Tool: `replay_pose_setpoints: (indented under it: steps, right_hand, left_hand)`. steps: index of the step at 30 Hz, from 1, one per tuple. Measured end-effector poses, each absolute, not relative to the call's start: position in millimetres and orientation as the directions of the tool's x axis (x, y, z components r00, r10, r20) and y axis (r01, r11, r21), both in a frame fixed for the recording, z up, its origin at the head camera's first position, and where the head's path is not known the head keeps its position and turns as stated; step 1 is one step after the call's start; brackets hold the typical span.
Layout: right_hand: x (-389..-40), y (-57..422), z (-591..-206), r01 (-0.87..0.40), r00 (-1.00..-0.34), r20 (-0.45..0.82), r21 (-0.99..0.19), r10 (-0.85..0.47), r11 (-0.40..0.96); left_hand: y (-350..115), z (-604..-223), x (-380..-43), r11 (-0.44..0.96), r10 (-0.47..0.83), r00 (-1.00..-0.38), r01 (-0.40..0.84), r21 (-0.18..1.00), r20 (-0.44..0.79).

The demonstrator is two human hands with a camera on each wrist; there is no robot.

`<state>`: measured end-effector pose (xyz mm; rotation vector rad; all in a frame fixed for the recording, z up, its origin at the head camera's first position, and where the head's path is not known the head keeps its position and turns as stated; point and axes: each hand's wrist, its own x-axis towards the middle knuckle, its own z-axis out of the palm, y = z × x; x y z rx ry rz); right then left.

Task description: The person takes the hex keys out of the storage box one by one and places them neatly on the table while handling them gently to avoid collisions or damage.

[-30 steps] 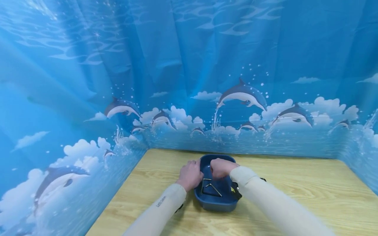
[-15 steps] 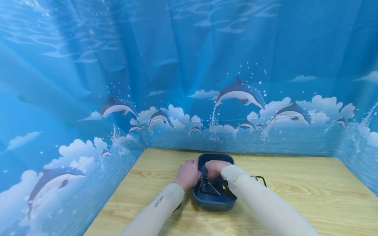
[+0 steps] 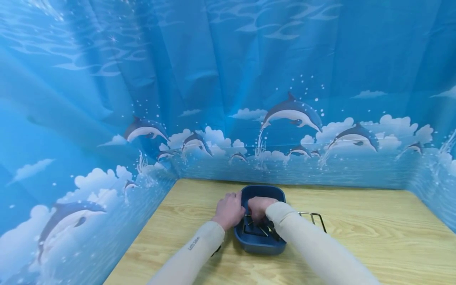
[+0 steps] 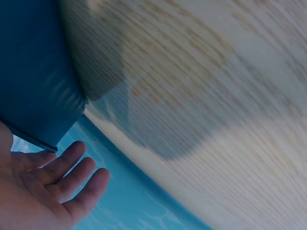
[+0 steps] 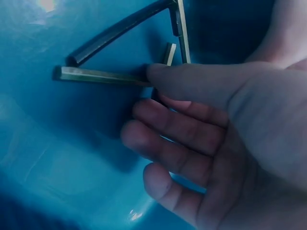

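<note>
My left hand (image 3: 229, 209) rests at the left rim of a dark blue oblong container (image 3: 261, 249), thumb over the edge. In the left wrist view, the fingers (image 4: 88, 189) spread loosely beside the container's corner. My right hand (image 3: 260, 208) reaches down inside. There, in the right wrist view, thumb and index finger pinch a brass-coloured hex key (image 5: 96, 75) near its bend. The other fingers curl loosely beneath. Close by in the container lie a black hex key (image 5: 120, 32) and another brass-coloured one (image 5: 182, 28), their ends overlapping in this view.
L-shaped brass-and-black keys (image 3: 317, 217) lie on the wood-grain table (image 3: 374, 225) right of the container, partly behind the right sleeve (image 3: 310, 237). A blue dolphin-print curtain (image 3: 221, 99) stands along the table's back and sides.
My right hand has come from the container's far part toward the near part, down onto the hex keys. The keys on the table have come out from behind the sleeve. The left hand stays put.
</note>
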<state>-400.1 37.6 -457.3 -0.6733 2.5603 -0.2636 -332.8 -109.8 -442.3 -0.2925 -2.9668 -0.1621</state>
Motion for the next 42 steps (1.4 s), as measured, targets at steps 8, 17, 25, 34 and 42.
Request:
replay_pose_setpoints:
  steps: [8,17,25,34,42]
  right_hand:
    - [-399.1,37.3,-461.4,-0.431,-0.774,-0.370,-0.288,-0.514,0.855]
    - [-400.1,37.8,-463.9,-0.470,-0.786,-0.339,-0.214,-0.516,0.856]
    - [-353.0,36.8,-410.6,-0.469,-0.824,-0.249,-0.204,-0.509,0.859]
    - [-347.1,43.7,-403.4,-0.570,-0.788,-0.141,-0.203,-0.599,0.796]
    - [-338.3,54.6,-396.8,-0.584,-0.776,-0.068,-0.301,-0.627,0.754]
  left_hand:
    - [-109.4,-441.9,-333.0,0.975,0.193,-0.966,0.209,0.078,0.170]
    - [-109.7,-441.9,-332.2,0.975,0.184,-0.970,0.201,0.097,0.157]
    - [-111.1,-444.1,-332.9,0.973,0.193,-0.965,0.212,0.090,0.179]
    - [-112.5,-443.6,-331.5,0.974,0.191,-0.964,0.209,0.084,0.183]
    - [-111.1,-444.5,-332.9,0.975,0.191,-0.963,0.208,0.073,0.188]
